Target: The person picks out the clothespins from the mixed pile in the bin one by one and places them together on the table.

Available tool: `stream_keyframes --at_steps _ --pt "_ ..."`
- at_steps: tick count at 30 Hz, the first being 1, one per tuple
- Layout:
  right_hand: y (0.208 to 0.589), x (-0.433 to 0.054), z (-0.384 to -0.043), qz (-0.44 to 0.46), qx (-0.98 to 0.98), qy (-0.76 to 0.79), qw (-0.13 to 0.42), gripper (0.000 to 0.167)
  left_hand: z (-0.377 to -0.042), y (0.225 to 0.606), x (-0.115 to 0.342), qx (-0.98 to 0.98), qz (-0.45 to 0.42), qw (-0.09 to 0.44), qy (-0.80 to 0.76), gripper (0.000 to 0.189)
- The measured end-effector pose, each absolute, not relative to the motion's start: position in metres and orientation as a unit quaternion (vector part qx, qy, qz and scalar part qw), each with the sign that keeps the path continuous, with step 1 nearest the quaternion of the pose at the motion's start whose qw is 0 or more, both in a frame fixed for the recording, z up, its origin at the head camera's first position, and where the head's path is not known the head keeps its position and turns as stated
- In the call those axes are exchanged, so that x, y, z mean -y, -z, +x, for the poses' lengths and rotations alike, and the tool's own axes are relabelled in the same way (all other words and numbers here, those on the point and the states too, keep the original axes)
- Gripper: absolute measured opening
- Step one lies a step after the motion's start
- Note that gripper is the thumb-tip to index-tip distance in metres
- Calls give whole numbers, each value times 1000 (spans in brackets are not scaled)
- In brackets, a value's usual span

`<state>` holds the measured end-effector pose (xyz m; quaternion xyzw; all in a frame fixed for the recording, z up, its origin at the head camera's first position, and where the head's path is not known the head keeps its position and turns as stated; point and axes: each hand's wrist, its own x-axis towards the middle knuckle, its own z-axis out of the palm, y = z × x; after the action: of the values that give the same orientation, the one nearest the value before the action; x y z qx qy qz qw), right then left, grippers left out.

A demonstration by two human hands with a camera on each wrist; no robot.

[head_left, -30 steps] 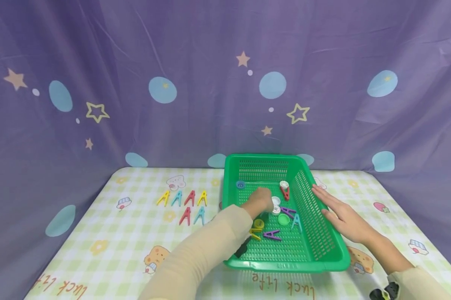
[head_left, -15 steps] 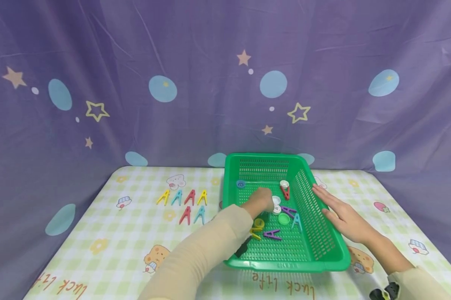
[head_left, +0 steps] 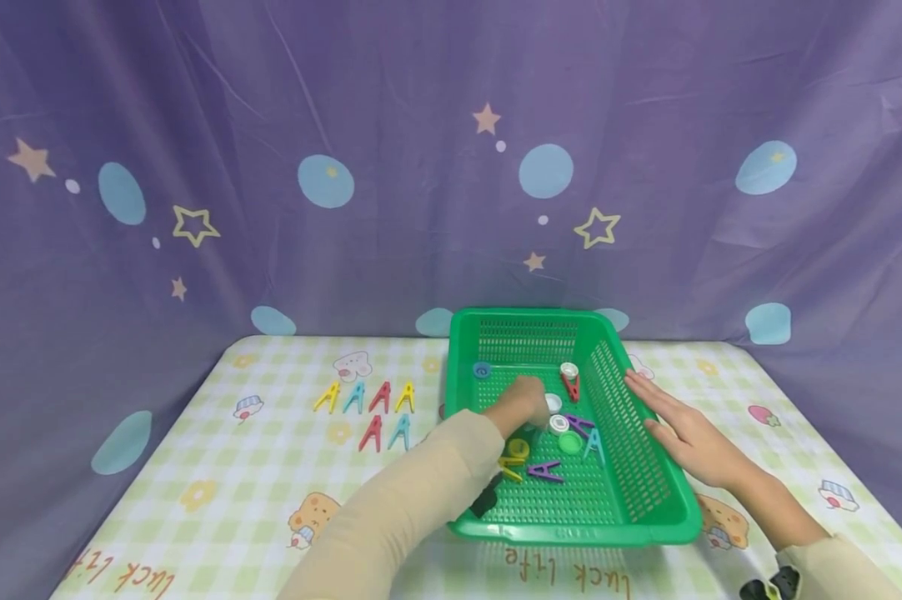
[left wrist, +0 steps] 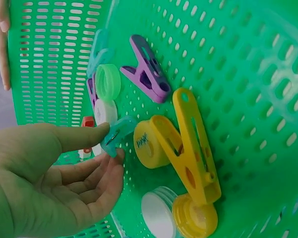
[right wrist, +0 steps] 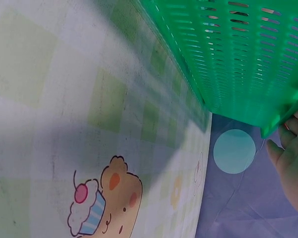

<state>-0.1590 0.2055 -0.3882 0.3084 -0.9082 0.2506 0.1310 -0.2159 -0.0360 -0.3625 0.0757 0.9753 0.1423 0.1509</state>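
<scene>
Item, one teal clothespin (left wrist: 120, 132), at the centre of the left-wrist view, inside the basket; pinched between thumb and fingertips of my left hand (left wrist: 62, 176). Its tip comes just beside a yellow cap (left wrist: 150, 145); whether they touch I cannot tell.

Close by, right of centre in that view: one yellow clothespin (left wrist: 191, 144); one purple clothespin (left wrist: 146, 72) above. Lower down: a second yellow cap (left wrist: 196, 215) and a white cap (left wrist: 158, 214).

Container: one green basket (head_left: 571, 533), right of centre in the head view. Also within: a red clothespin (head_left: 572, 387), a blue cap (head_left: 482, 370), a green cap (head_left: 570, 442).

My right hand (head_left: 689, 440): fingers extended along the basket's right side, gripping nothing that I can see.

On the patterned worktop (head_left: 226, 475), left of the basket: six clothespins (head_left: 379, 397), four in an upper row, two in a lower.

Step in hand, as I judge it: taking hold of the teal piece. The next move would call for a firm pinch and a lift clear of the caps, the basket kept steady.
</scene>
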Motion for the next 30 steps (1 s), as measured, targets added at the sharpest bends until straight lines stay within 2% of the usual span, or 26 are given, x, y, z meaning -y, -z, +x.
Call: stream_keyframes --at_steps 5,12,30 --pt "389 -205 -158 309 908 -251 133 53 -213 361 35 -970 81 174 -149 26" --pt "390 -206 -159 309 908 -247 138 54 -212 357 36 -955 79 197 -209 34" --pt "390 -206 -159 311 907 -245 141 54 -205 325 42 -924 84 245 -280 26"
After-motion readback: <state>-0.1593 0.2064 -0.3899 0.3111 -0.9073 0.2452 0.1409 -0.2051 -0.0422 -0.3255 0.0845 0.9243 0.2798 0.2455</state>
